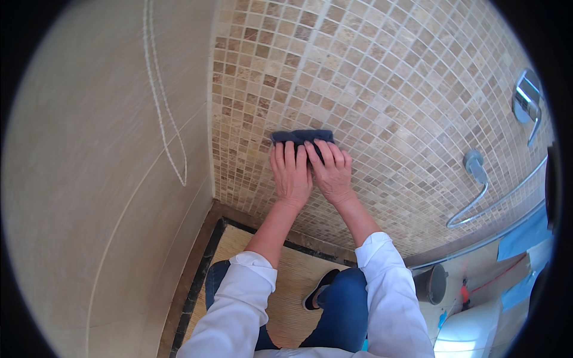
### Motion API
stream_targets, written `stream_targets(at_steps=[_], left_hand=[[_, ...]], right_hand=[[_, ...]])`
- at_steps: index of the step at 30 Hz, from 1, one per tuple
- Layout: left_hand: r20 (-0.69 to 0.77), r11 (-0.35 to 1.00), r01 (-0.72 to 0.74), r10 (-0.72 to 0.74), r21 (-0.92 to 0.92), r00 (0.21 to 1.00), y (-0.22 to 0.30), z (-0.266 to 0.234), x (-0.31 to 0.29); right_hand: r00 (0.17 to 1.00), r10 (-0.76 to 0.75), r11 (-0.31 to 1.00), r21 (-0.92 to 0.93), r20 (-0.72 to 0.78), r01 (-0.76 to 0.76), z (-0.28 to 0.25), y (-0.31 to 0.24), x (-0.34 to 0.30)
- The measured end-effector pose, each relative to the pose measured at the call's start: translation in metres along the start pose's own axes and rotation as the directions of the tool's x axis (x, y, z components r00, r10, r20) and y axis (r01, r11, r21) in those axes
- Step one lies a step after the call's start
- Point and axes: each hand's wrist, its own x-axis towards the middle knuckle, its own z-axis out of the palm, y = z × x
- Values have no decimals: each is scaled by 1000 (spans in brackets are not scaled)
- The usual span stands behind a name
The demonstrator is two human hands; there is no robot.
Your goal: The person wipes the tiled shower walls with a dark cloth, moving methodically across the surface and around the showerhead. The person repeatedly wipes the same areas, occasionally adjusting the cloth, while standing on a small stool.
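A dark blue-grey folded cloth [302, 136] lies pressed against the beige and brown mosaic tile wall [352, 107]. My left hand [290, 173] grips its lower left part, fingers bent over the fabric. Beside it, close to touching, my right hand [332, 173] holds the right part the same way. Both arms reach forward in white sleeves pushed up the forearms. The palms hide the cloth's lower side.
A smooth beige wall [89, 173] with a hanging white bead cord [160, 101] stands at left. Chrome shower mixer [526, 98] and hose fitting [474, 164] project at right. Below are a textured shower floor [236, 247], a dark bucket [431, 284] and a glass edge.
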Motion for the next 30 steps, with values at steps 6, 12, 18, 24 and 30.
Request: stream_targets(at_steps=[6, 12, 18, 24, 30], left_hand=[[-40, 989, -124, 121, -77, 992, 30, -7, 16], [108, 963, -266, 259, 49, 960, 23, 25, -38], [105, 961, -272, 276, -46, 955, 36, 23, -29], [136, 931, -364, 365, -36, 921, 47, 27, -35], [260, 884, -463, 464, -71, 847, 43, 40, -63]], right_hand=[[990, 136, 991, 6, -37, -136, -19, 25, 18], [992, 117, 990, 73, 50, -120, -12, 19, -76], [974, 224, 972, 64, 14, -224, -30, 37, -55], [965, 263, 965, 7, -12, -263, -25, 43, -88], [939, 328, 941, 57, 103, -335, -38, 36, -126]])
